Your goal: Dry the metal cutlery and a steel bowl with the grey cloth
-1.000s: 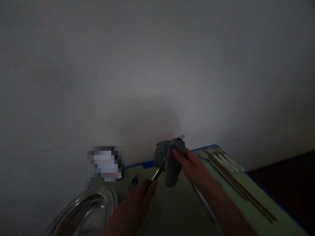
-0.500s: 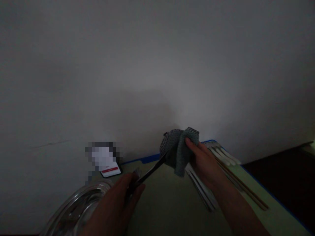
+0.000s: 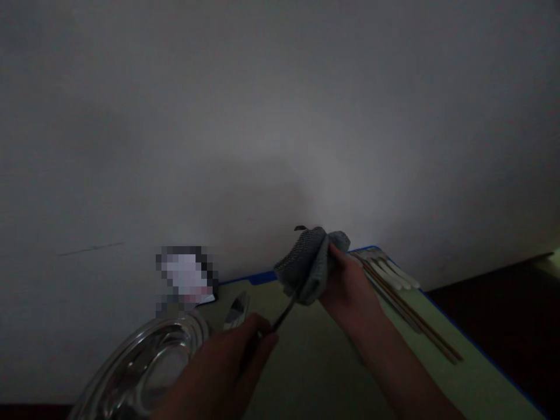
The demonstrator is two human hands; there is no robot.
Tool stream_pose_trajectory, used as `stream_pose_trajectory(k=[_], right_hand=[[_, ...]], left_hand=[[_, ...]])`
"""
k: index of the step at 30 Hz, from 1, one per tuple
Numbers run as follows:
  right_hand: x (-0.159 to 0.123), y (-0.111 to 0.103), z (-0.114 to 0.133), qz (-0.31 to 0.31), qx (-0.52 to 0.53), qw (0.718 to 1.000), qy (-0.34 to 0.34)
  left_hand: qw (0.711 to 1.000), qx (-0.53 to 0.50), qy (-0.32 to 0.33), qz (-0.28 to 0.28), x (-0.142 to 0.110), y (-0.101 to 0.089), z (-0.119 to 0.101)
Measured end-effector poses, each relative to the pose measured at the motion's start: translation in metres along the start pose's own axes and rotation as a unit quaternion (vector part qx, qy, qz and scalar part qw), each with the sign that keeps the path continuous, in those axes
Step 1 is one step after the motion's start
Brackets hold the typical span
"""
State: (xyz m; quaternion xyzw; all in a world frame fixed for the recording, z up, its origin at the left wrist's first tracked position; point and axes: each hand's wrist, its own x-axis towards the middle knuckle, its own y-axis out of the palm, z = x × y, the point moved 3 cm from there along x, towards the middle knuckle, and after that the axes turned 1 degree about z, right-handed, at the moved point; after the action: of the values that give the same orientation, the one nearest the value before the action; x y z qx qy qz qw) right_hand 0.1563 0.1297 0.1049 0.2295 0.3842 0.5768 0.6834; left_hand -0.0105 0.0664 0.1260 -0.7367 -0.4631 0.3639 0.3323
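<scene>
My left hand is closed round the lower end of a slim piece of metal cutlery, which slants up and to the right. Its far end is hidden inside a grey-green cloth, so its exact kind does not show. My right hand is closed on this cloth from the right side, with the cloth folded around the cutlery. Both hands are raised over the green mat. Just beyond my left hand lie metal cutlery heads, partly covered by it.
At the left is a shiny metal dish with a wide rim. Behind it a phone-like object, blurred out, leans near the wall. On the right of the mat lie wooden chopsticks, metal utensils and several white-handled pieces.
The cloth and my right hand went right and up, then came back left. My left hand drew down-left with the cutlery, then moved back toward the cloth.
</scene>
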Motion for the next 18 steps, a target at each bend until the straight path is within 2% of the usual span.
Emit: stream_pose_trajectory(k=[4,6,9,11,15,18], right_hand=[[0.004,0.0,0.002,0.008,0.04,0.999,-0.008],[0.004,0.001,0.001,0.013,0.063,0.998,-0.002],[0.005,-0.003,-0.002,-0.049,0.085,0.995,0.006],[0.006,-0.005,-0.003,-0.072,0.084,0.994,0.015],[0.008,-0.006,-0.004,-0.06,0.079,0.995,0.028],[0.007,-0.003,-0.005,-0.052,0.09,0.994,0.045]], left_hand=[[0.997,0.008,-0.036,-0.071,0.005,-0.012,0.013],[0.997,0.006,-0.045,-0.064,0.006,-0.012,0.014],[0.999,-0.013,-0.033,-0.015,0.004,-0.01,0.006],[0.999,-0.012,-0.026,-0.026,0.001,-0.012,0.001],[0.997,-0.011,-0.023,-0.074,-0.002,-0.02,0.002],[0.997,-0.004,-0.023,-0.074,0.001,-0.018,0.007]])
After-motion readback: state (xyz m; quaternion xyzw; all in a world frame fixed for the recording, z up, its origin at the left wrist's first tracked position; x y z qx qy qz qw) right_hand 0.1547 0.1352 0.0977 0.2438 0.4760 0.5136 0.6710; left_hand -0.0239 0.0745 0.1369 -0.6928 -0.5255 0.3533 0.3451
